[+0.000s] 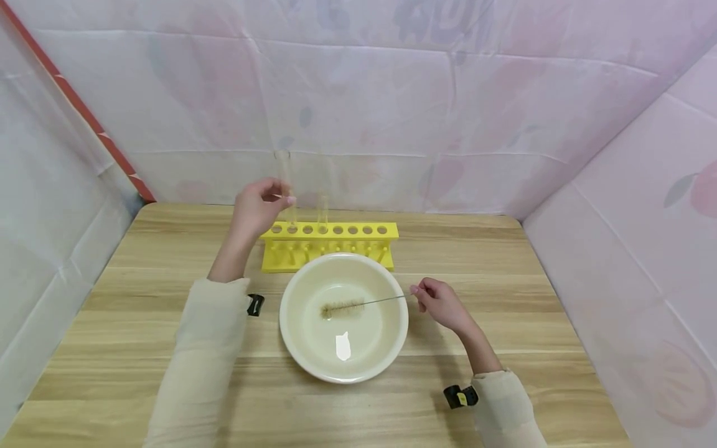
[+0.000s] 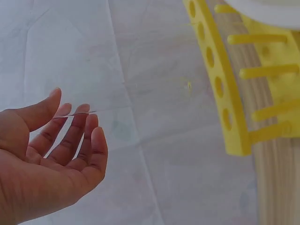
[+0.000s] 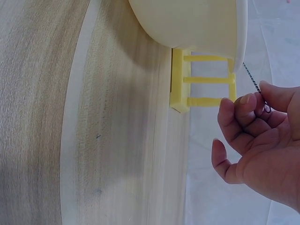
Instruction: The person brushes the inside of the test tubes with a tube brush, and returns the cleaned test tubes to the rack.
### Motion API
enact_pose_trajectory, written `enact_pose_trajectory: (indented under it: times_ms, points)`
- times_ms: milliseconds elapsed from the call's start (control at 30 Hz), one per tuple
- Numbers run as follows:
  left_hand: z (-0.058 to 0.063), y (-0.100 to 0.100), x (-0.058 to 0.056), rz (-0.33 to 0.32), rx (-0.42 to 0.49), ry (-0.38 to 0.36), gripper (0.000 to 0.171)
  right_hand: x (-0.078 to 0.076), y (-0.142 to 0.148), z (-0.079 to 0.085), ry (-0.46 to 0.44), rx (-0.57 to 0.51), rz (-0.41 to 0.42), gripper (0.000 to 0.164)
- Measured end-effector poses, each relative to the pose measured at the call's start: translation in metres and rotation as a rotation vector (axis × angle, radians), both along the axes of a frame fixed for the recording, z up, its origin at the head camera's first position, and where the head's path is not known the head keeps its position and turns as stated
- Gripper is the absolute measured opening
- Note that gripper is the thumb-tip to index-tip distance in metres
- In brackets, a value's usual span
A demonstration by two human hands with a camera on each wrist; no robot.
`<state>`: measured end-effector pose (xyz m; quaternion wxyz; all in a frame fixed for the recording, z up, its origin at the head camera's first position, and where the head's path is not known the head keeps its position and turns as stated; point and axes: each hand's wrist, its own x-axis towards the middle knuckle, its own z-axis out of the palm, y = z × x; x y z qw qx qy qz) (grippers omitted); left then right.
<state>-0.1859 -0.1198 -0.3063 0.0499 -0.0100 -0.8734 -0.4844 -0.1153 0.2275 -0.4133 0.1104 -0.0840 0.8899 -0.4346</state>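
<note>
Here we see printed cloth (image 1: 364,106) walling in a wooden table (image 1: 482,261), with a bowl (image 1: 304,330) in front of a yellow rack (image 1: 330,238). We find the left hand (image 1: 260,202) raised at the rack's left end, the right hand (image 1: 442,303) beside the bowl's right rim. Right thumb and fingertips pinch the brush (image 1: 343,305) by its wire, bristles inside the bowl; left thumb and fingers hold a clear tube (image 1: 284,164) between them, its lower end just above the rack.

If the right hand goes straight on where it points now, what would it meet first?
The right hand would probably meet the rim of the bowl first; it might pass above, as depth is unclear.
</note>
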Motion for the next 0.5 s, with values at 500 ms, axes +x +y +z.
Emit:
enact_pose_trajectory:
  times_ms: [500]
  points:
    - [-0.008, -0.020, 0.046, -0.030, -0.265, 0.007, 0.026, 0.000, 0.000, -0.002, 0.000, -0.016, -0.005, 0.031]
